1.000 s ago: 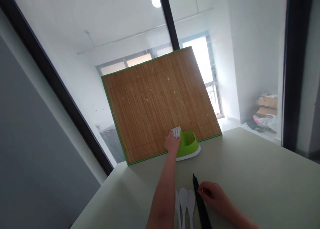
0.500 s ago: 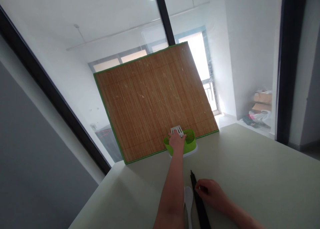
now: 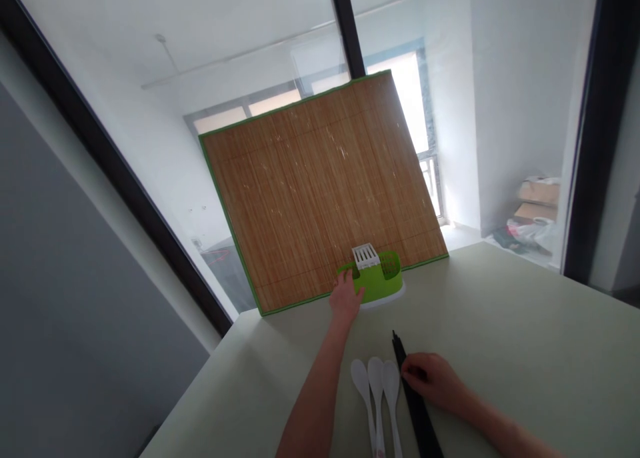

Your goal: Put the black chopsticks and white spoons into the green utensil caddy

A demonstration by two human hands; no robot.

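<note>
A green holder point(image 3: 379, 287) with a white base stands at the far side of the table, with a white slotted piece point(image 3: 366, 255) on its middle. My left hand point(image 3: 346, 298) is at the holder's left end, fingers apart, touching its rim. Three white spoons point(image 3: 376, 378) lie side by side nearer to me. Just right of them is a bundle of long black sticks point(image 3: 414, 405). Curled fingers of my right hand point(image 3: 431, 378) rest beside the sticks' upper part; what they hold, if anything, is hidden.
A bamboo mat point(image 3: 320, 191) with green edging leans upright behind the holder against a glass wall. The pale table point(image 3: 510, 338) stretches to both sides. Beyond the glass, cardboard boxes point(image 3: 539, 201) and plastic bags lie on the floor.
My left hand has moved off the white slotted piece, down and left to the holder's left end. All three spoons now show beside my left arm. The view has shifted slightly.
</note>
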